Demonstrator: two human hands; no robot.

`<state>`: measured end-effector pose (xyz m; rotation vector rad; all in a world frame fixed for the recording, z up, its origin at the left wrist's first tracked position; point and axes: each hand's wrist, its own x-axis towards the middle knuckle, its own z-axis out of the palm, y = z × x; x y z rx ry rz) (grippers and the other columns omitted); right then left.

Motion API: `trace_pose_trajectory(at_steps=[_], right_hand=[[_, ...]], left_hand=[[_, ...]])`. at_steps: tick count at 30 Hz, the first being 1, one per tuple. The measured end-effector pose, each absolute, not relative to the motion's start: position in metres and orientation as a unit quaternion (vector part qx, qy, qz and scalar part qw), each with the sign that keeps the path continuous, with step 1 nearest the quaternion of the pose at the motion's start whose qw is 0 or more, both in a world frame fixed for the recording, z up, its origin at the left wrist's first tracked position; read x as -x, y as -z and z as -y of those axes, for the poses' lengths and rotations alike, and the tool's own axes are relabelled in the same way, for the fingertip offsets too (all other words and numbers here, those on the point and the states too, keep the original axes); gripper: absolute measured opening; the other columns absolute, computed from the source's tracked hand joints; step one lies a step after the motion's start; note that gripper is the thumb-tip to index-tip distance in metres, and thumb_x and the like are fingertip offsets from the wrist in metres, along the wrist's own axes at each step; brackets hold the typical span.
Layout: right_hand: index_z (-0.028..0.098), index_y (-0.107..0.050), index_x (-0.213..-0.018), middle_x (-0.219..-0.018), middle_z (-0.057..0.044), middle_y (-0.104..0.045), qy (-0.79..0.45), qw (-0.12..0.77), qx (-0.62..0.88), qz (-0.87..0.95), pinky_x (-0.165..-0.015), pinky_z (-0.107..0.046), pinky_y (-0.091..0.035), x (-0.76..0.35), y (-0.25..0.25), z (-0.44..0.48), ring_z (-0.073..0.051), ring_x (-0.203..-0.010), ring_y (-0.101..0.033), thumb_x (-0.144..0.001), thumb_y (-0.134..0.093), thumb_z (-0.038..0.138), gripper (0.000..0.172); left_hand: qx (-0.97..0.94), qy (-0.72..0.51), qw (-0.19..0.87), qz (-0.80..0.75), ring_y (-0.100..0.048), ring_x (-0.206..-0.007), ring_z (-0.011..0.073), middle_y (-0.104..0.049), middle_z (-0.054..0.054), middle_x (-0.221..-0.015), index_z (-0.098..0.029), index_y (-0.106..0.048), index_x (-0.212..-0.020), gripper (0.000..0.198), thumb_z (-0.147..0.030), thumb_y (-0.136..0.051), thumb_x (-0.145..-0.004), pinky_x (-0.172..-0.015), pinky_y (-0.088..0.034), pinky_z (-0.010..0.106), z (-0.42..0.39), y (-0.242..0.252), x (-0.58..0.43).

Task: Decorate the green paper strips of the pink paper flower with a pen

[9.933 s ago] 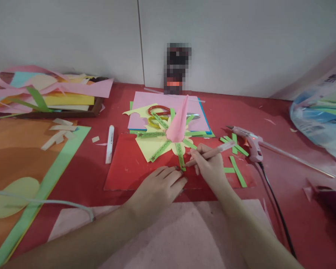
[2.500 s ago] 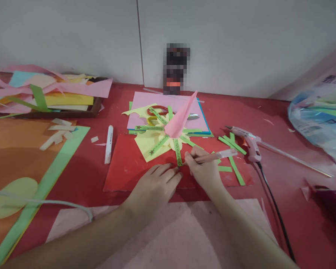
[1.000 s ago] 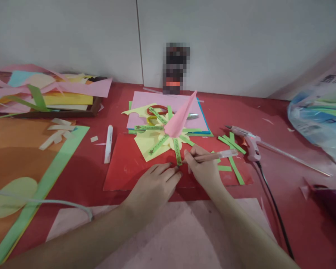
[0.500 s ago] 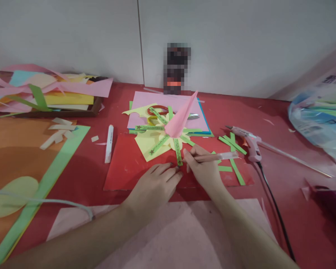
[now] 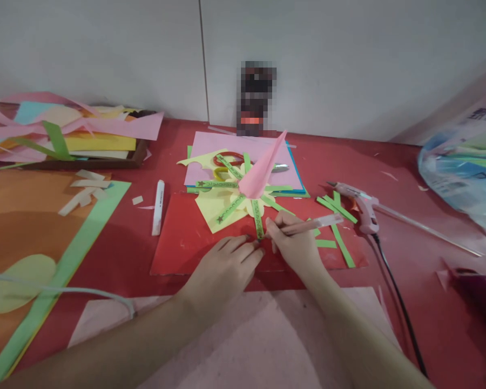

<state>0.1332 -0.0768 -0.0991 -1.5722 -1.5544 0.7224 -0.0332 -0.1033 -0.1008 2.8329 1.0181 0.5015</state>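
My right hand (image 5: 294, 243) is closed around a pen (image 5: 314, 223), its tip at the outer end of a green paper strip (image 5: 258, 219). Stars and curls are drawn in dark ink on this strip and on others around it. My left hand (image 5: 227, 265) lies with fingers stretched over a red board (image 5: 178, 232), fingertips touching the strip's end. The strips spread out from a pale yellow paper flower (image 5: 270, 202). At its centre a pink paper cone (image 5: 261, 170) points up and to the right. Scissors (image 5: 282, 168) lie partly hidden behind the flower.
On the right are a glue gun (image 5: 366, 216) with a cord and loose green strips (image 5: 342, 246). A white marker (image 5: 158, 208) lies left of the board. A tray (image 5: 140, 156) of paper scraps, orange sheets (image 5: 24, 216) and a plastic bag (image 5: 449, 178) stand farther out.
The back end of the pen has tipped slightly up and left as my right hand shifts a little. My left hand and the paper flower stay in place.
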Motion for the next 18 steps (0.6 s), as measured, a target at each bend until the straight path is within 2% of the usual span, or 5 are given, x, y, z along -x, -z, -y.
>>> trace_pose_trajectory(at_steps=[9, 18], right_hand=[[0.022, -0.033, -0.054, -0.037, 0.007, -0.041, -0.285, 0.395, 0.630, 0.605, -0.049, -0.023, -0.040, -0.1323, 0.1001, 0.0767, -0.010, -0.040, -0.046, -0.081, -0.051, 0.031, 0.034], [0.022, -0.034, -0.053, -0.036, 0.007, -0.042, -0.294, 0.400, 0.621, 0.606, -0.050, -0.024, -0.042, -0.1330, 0.0991, 0.0769, -0.011, -0.041, -0.050, -0.082, -0.051, 0.031, 0.034]], left_hand=[[-0.928, -0.160, 0.045, -0.333, -0.055, -0.104, 0.0238, -0.064, 0.006, -0.104, -0.011, -0.055, -0.113, 0.030, -0.010, -0.044, -0.085, -0.089, -0.047, 0.039, 0.1034, 0.0999, 0.0334], [-0.928, -0.158, 0.049, -0.333, -0.055, -0.104, 0.0232, -0.064, 0.006, -0.105, -0.012, -0.054, -0.113, 0.030, -0.009, -0.042, -0.085, -0.089, -0.047, 0.039, 0.1035, 0.0996, 0.0338]])
